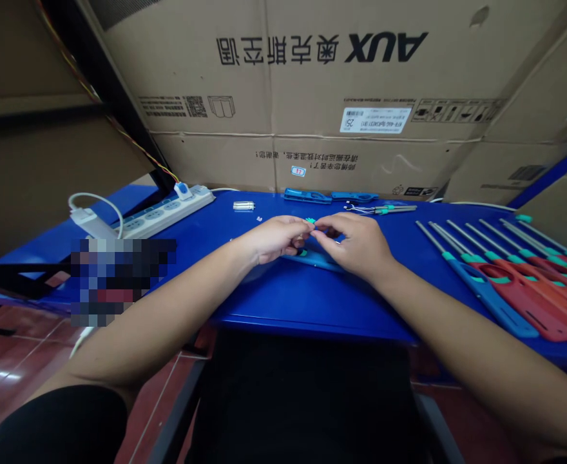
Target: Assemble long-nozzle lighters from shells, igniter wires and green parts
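Observation:
My left hand and my right hand meet above the blue tabletop, fingertips pinched close together. Between them shows a small green plastic piece, partly covered by the fingers. Under the hands lies a blue plastic casing, mostly hidden by them. A shiny metal cylinder rests left of my left hand, near a tiny white part. Behind the hands are blue shell pieces. Beyond my right hand lies a metal rod with a green collar and wires.
Several long-necked lighters with red or blue bodies lie in a row at right. A white power strip sits at left, beside a pixelated patch. A large cardboard sheet stands behind the blue table.

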Tool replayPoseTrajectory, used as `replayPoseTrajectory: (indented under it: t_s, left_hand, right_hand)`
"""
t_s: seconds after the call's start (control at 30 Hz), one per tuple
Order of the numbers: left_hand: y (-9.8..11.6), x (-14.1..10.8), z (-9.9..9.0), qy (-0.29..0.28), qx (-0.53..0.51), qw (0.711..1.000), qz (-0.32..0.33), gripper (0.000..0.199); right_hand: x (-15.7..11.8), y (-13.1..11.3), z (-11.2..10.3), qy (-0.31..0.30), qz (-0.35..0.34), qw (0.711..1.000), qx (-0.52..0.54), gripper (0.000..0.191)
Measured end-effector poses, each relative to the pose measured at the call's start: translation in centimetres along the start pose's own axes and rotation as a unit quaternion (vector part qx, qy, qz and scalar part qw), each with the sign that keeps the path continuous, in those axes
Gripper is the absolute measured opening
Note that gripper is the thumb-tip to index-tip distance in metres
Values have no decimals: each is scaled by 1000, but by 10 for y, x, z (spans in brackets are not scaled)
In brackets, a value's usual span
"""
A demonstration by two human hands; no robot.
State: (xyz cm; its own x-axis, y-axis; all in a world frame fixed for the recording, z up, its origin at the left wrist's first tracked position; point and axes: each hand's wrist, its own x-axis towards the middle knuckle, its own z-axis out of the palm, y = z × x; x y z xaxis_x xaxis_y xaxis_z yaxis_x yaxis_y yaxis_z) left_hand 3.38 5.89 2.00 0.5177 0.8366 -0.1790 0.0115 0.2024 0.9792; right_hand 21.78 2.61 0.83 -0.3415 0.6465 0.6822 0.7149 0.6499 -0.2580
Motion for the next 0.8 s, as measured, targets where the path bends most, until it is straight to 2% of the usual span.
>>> replayPoseTrajectory:
  t_s: [0.23, 0.33, 0.37, 0.43, 0.5, 0.57, 0.6, 0.7, 0.8]
  left_hand:
    - [0, 1, -2, -21, -49, 999, 6, 22]
    - [-2, 4, -3, 9, 59, 996, 63, 21]
    - [-4, 5, -3, 28, 130, 986, 100, 22]
    - [-9, 6, 0, 40, 290, 936, 193, 26]
    - [-16, 8, 5, 2, 422, 864, 274, 29]
    - [-23, 9, 11, -52, 510, 803, 306, 35]
    - [-26, 10, 14, -67, 536, 784, 304, 37]
    - [-31, 12, 19, -79, 565, 770, 285, 34]
    - [-30, 12, 19, -71, 567, 776, 266, 33]
  right_hand:
    - [1, -2, -2, -13, -25, 999, -33, 22]
    - [5, 2, -7, -8, -5, 1000, -21, 20]
    - [6, 5, -10, -13, 9, 1000, -11, 19]
    - [9, 13, -21, -58, 49, 997, 12, 16]
    - [10, 24, -34, -161, 92, 982, 29, 15]
    - [11, 34, -48, -285, 117, 951, 40, 17]
    - [10, 38, -53, -336, 119, 933, 47, 18]
    - [9, 46, -60, -423, 96, 899, 70, 21]
    - [9, 45, -57, -435, 75, 894, 83, 21]
